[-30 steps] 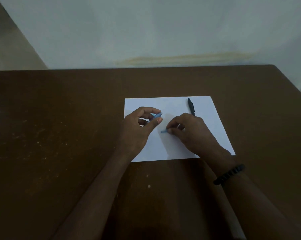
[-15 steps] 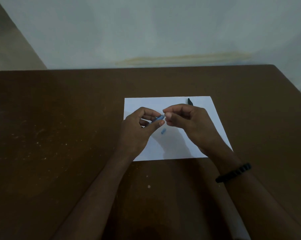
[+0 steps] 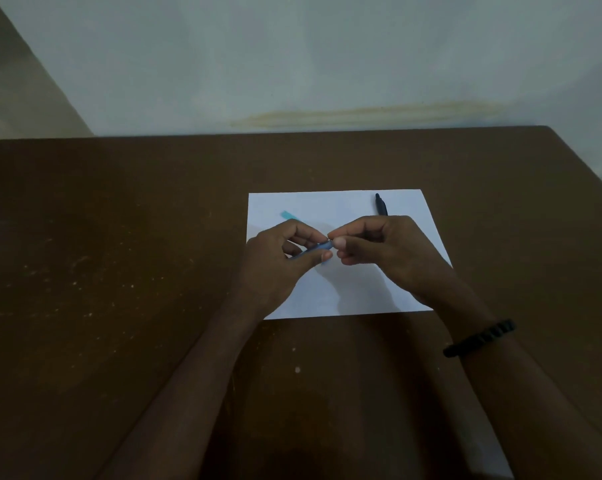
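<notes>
A white sheet of paper lies on the brown table. Just above the sheet, my left hand grips a blue pen between thumb and fingers. My right hand meets it from the right and pinches the pen's right end with fingertips and thumb. A small blue piece lies on the paper under my left thumb, mostly hidden. Another teal piece lies on the paper behind my left hand. A black pen rests on the sheet's far right part, its near end hidden by my right hand.
A pale wall stands right behind the table's far edge. My right wrist wears a black bead bracelet. Bare speckled tabletop stretches to the left of the paper and in front of it.
My right hand left the small blue piece on the paper, rose, and closed its fingertips on the end of the blue pen. The teal piece behind my left hand has come into view.
</notes>
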